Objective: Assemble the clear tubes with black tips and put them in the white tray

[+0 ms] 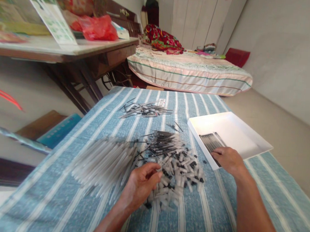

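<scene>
My right hand (pixel 229 160) reaches over the near wall of a shallow white box (pixel 247 136). Its fingers are closed at the near end of a row of grey pens (pixel 208 142) lying side by side inside, and seem to grip one, partly hidden by the hand. My left hand (pixel 142 181) hovers at the left edge of a heap of clear pen caps (pixel 182 169) mixed with small black plugs. A small pale piece that looks like a cap shows between its pinched thumb and fingertips. Left of this hand lies a stack of translucent pen barrels (pixel 105 162).
Dark-tipped refills (pixel 164 142) lie behind the caps, with another loose pile of refills (pixel 147 110) farther back. The striped blue cloth (pixel 82 209) covers the table. A wooden desk (pixel 96 52) holding a red plastic bag (pixel 98 27) stands at left; a bed (pixel 188 71) is behind.
</scene>
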A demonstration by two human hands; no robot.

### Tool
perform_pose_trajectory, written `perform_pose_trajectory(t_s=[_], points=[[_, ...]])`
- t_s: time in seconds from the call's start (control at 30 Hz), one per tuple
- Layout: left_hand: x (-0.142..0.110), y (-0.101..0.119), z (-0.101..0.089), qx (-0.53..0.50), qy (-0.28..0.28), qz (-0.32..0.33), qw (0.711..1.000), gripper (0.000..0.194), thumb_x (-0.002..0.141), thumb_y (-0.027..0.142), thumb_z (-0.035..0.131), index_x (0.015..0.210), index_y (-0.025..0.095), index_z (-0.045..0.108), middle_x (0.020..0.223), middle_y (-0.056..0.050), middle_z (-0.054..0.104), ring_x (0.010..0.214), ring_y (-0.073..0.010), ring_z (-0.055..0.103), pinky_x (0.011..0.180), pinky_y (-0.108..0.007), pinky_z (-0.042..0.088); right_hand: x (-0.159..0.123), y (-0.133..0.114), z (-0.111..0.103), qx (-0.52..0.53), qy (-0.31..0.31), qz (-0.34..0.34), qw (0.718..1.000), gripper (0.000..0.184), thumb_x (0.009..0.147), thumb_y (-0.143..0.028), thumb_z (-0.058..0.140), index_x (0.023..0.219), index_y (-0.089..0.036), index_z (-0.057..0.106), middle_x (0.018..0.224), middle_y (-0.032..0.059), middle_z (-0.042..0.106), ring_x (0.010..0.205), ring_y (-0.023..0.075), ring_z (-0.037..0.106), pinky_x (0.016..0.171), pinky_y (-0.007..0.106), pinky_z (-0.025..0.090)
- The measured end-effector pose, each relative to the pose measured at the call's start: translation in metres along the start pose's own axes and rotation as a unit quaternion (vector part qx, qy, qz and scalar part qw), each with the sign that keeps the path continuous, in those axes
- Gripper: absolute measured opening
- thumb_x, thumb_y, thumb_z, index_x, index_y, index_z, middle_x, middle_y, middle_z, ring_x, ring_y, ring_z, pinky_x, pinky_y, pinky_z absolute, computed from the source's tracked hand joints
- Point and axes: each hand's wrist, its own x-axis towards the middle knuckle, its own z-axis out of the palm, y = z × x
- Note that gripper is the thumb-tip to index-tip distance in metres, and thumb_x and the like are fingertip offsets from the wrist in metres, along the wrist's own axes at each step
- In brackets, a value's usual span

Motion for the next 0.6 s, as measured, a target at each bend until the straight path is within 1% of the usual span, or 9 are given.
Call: perform_pose_trajectory(t_s=[0.1, 0.23, 0.33, 0.43, 0.53, 0.6], points=[[-0.001, -0.001, 0.001, 0.009, 0.001, 0.001, 1.0, 0.018, 0.067, 0.029, 0.062, 0.08, 0.016, 0.064, 0.052, 0.002, 0.058, 0.043, -0.011, 0.05, 0.044, -0.021, 0.04, 0.0, 0.002, 0.002, -0.007, -0.008, 0.005, 1.0, 0.028, 0.078, -0.037, 0.047, 0.063, -0.024, 0.067, 0.068, 0.0007, 0.066, 0.065, 0.0153, 0.058, 0.056, 0.023, 0.035], [0.0, -0.007, -0.002, 0.016, 0.013, 0.018, 1.0, 0.021, 0.069, 0.031, 0.061, 0.083, 0.016, 0.065, 0.056, 0.001, 0.06, 0.048, -0.0121, 0.053, 0.046, -0.021, 0.041, -0.001, 0.005, 0.004, -0.025, 0.01, 0.009, 1.0, 0.029, 0.078, -0.04, 0.048, 0.068, -0.025, 0.07, 0.072, 0.0021, 0.068, 0.066, 0.0178, 0.059, 0.056, 0.025, 0.035], [0.004, -0.012, -0.009, 0.045, 0.054, 0.043, 0.997, 0.024, 0.07, 0.033, 0.061, 0.086, 0.016, 0.065, 0.059, 0.001, 0.06, 0.052, -0.0127, 0.054, 0.049, -0.021, 0.042, -0.002, 0.006, 0.005, -0.037, 0.019, 0.025, 0.999, 0.029, 0.078, -0.044, 0.048, 0.073, -0.026, 0.071, 0.072, 0.0034, 0.068, 0.066, 0.0199, 0.059, 0.055, 0.026, 0.036], [0.007, -0.014, -0.017, 0.104, 0.1, 0.073, 0.987, 0.024, 0.072, 0.034, 0.059, 0.088, 0.016, 0.065, 0.059, 0.001, 0.06, 0.054, -0.0132, 0.054, 0.053, -0.021, 0.042, -0.002, 0.005, 0.004, -0.047, 0.032, 0.035, 0.998, 0.032, 0.079, -0.045, 0.046, 0.076, -0.026, 0.071, 0.073, 0.005, 0.068, 0.066, 0.0212, 0.059, 0.054, 0.027, 0.036], [0.007, -0.011, -0.02, 0.172, 0.106, 0.098, 0.974, 0.021, 0.074, 0.033, 0.057, 0.086, 0.017, 0.065, 0.063, 0.0, 0.062, 0.058, -0.0141, 0.056, 0.058, -0.022, 0.042, -0.005, -0.001, 0.001, -0.054, 0.073, 0.069, 0.994, 0.035, 0.08, -0.046, 0.044, 0.082, -0.024, 0.071, 0.074, 0.0071, 0.068, 0.065, 0.0222, 0.059, 0.053, 0.028, 0.035], [0.006, -0.009, -0.018, 0.232, 0.081, 0.107, 0.963, 0.017, 0.074, 0.03, 0.057, 0.083, 0.018, 0.066, 0.066, -0.001, 0.063, 0.062, -0.0147, 0.057, 0.062, -0.023, 0.041, -0.009, -0.008, -0.001, -0.039, 0.13, 0.091, 0.987, 0.036, 0.08, -0.047, 0.044, 0.086, -0.023, 0.071, 0.075, 0.0077, 0.069, 0.065, 0.0225, 0.059, 0.054, 0.028, 0.036]])
